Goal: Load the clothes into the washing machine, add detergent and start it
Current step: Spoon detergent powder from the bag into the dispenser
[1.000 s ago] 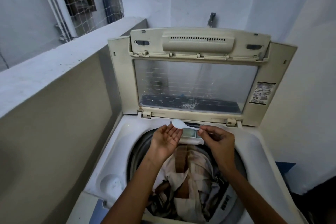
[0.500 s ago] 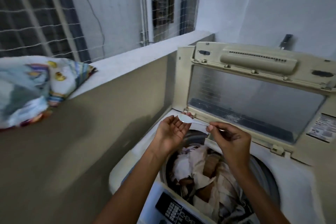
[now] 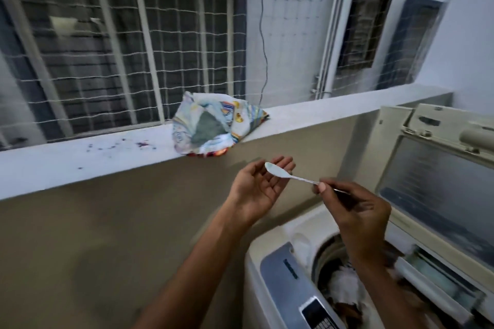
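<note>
Swung left since earlier, view now on detergent packet (image 3: 213, 128), far on ledge (image 3: 80, 165); spoon (image 3: 291, 176) pinched in right hand (image 3: 352, 205), bowl pointing left; left hand (image 3: 256, 187) open, empty, nearer packet.

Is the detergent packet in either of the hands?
No, the detergent packet lies on the ledge; the right hand pinches a spoon.

We see our left hand (image 3: 256, 189) and right hand (image 3: 355, 211), both bare. The forearms (image 3: 197, 270) are bare as well, down to the lower edge. The right thumb shows a short, plain nail.
</note>
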### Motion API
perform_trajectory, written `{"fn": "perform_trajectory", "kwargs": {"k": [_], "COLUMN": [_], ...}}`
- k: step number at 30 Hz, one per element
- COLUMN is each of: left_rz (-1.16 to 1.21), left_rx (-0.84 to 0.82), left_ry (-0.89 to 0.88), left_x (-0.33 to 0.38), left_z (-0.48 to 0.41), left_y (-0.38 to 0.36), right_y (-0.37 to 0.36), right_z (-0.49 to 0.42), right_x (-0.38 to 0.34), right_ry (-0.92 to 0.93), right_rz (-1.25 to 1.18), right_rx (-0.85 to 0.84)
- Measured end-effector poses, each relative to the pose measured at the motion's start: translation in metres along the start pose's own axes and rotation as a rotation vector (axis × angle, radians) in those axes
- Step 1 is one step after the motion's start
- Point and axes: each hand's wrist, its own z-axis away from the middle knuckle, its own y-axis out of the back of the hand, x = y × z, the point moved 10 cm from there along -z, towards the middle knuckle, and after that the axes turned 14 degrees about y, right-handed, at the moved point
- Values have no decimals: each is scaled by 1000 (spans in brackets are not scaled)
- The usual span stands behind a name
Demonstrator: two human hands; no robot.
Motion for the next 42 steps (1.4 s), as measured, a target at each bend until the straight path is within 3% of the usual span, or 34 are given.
{"fn": "perform_trajectory", "kwargs": {"k": [8, 12, 21, 27, 30, 33, 37, 40, 42], "left_rz": [-91, -234, -296, -325, -396, -556, -718, -1045, -1281], "left_rx": [5, 42, 73, 56, 54, 118, 246, 453, 556], "left_ry": [-146, -196, -330, -323, -365, -510, -894, -1199, -1232], "left_x": [56, 79, 137, 138, 142, 154, 177, 188, 191], "left_z": [63, 85, 111, 112, 118, 132, 162, 179, 169], "left_y": [24, 36, 51, 53, 51, 47, 40, 26, 18], "right_y": [-75, -115, -209, -259, -265, -260, -236, -213, -206], "right_z": [-15, -24, -46, -49, -51, -56, -74, -84, -85], "right_x": [-42, -57, -63, -31, -27, -36, -68, -75, -63], "right_ry": [96, 159, 423, 303, 224, 226, 331, 347, 282], "right_rz": [-100, -39, 549, 902, 918, 878, 825, 838, 837], "right_rx": [-19, -15, -176, -479, -574, -564, -355, -227, -245]}}
